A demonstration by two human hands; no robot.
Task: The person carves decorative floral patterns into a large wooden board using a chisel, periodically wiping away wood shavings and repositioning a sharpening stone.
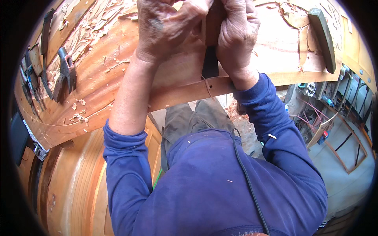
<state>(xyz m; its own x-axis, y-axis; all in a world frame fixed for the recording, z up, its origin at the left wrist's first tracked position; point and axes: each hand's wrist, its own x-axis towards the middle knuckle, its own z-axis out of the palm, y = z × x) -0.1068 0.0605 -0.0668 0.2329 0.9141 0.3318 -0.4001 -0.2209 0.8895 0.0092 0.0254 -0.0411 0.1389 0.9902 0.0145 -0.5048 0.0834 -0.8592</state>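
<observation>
My left hand (165, 27) and my right hand (236, 37) are closed at the top centre, over a pale wooden board (275, 55). Between them stands a narrow dark bar (211, 59), brown above and black below, touching or very near my fingers. The fingertips are partly cut off by the frame, so what each hand grips is unclear. A long grey-green block (321, 39) lies at the board's right. At the left, a hammer-like metal tool (65, 72) lies beside several carving tools (35, 72). Curled wood shavings (90, 19) cover the board's upper left.
Wooden panels (75, 177) stand below the board at left. Under the board at right are racked tools and cords (311, 90), a small wooden frame (346, 149) and more clutter. My legs (181, 118) are just beneath the board's front edge.
</observation>
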